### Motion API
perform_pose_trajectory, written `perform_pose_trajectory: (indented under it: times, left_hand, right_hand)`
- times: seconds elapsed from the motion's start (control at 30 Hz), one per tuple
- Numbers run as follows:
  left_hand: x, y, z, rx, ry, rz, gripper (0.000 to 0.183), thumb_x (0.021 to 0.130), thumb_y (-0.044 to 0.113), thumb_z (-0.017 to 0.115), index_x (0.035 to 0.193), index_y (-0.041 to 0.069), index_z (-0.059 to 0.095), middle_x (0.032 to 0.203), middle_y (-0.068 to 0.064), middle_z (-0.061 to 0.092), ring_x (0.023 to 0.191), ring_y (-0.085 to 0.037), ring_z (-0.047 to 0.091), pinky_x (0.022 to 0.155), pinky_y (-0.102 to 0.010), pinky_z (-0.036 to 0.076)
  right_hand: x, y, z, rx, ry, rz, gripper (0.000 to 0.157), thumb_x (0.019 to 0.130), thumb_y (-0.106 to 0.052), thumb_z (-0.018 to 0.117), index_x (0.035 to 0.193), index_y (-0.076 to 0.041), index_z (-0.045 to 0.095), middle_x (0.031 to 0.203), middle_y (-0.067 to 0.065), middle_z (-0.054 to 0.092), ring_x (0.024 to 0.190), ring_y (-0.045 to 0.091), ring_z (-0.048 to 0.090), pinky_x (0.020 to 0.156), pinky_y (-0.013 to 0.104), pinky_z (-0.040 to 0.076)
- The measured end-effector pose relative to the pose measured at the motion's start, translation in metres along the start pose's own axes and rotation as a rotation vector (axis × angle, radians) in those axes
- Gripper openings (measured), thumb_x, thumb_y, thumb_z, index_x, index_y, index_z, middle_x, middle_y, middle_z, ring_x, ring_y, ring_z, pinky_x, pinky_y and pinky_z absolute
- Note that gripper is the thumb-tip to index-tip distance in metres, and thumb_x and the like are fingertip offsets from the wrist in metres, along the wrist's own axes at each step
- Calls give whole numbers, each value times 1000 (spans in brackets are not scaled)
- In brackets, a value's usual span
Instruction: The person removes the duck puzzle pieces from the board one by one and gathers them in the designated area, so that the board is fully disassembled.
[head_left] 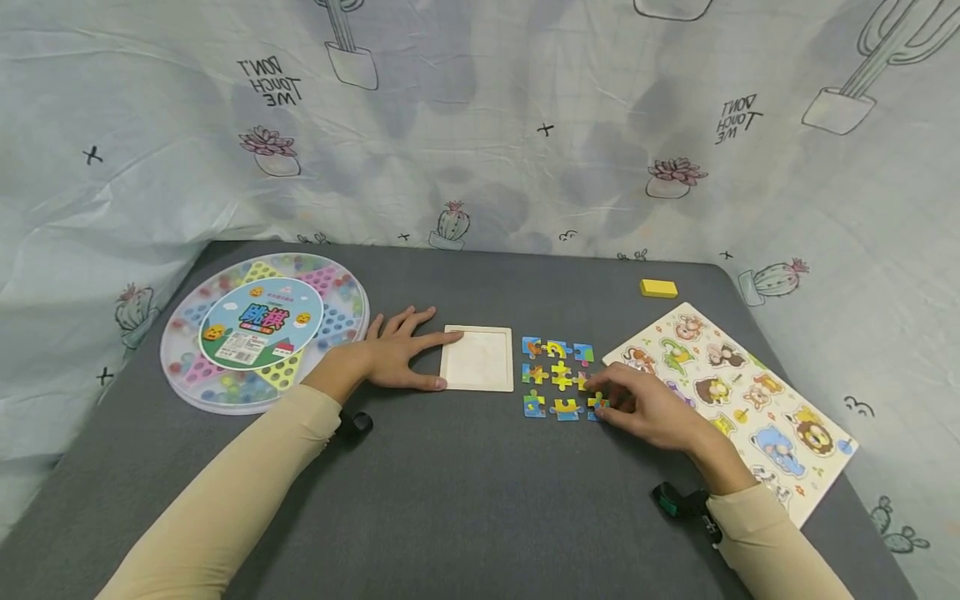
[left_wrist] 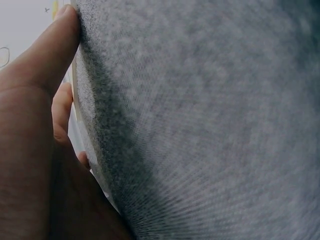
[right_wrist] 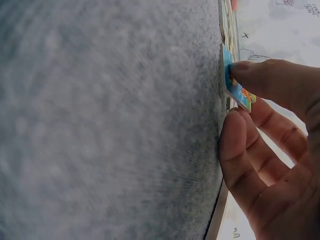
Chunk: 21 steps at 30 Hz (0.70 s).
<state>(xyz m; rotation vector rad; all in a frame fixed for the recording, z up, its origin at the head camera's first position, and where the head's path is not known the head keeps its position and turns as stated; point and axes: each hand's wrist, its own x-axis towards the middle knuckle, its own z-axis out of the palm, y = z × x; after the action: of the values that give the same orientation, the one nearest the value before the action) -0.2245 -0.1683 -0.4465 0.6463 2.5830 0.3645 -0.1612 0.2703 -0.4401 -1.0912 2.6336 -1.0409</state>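
Observation:
My left hand (head_left: 392,352) lies spread on the grey tabletop, its thumb and index finger touching the left edge of a small pale wooden puzzle tray (head_left: 480,360). In the left wrist view, the thumb (left_wrist: 62,30) reaches toward the tray's edge. Colourful jigsaw pieces (head_left: 561,375) lie in loose rows right of the tray, with gaps between them. At their lower right corner my right hand (head_left: 652,408) pinches a blue jigsaw piece (right_wrist: 228,75) between thumb and fingers. That piece looks slightly tilted in the right wrist view; fingers partly cover it and a neighbouring piece.
A round Chinese checkers box (head_left: 341,287) stands at the left, beside the left forearm. On the right, a board with cartoon animals (head_left: 738,383) lies partly under the right hand and forearm. A yellow block (head_left: 658,288) sits near the back edge, before a patterned curtain (head_left: 480,125).

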Motion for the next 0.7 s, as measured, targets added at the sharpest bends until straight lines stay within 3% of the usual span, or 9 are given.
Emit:
perform_pose_trajectory:
  times: [0.43,0.7]
  left_hand:
    - [-4,1,4,-9,23,17,90,82,87,55,159,56,21,174,3,-8,158,-35,-13,118,-71,-10]
    - [0,6,0,-16,38,34,90,84,83,59,160,52,23,174,0,-6,158,-36,-12,117,-72,-10]
  right_hand:
    - [-3,-5,4,-27,-15,11,38,92,-1,76,127,-9,65,109,2,69,82,6,59,65,26,51]
    - [-1,-6,-7,-21,-19,28,38,93,-3,75,129,-9,66,111,4,70,80,6,62,64,27,52]
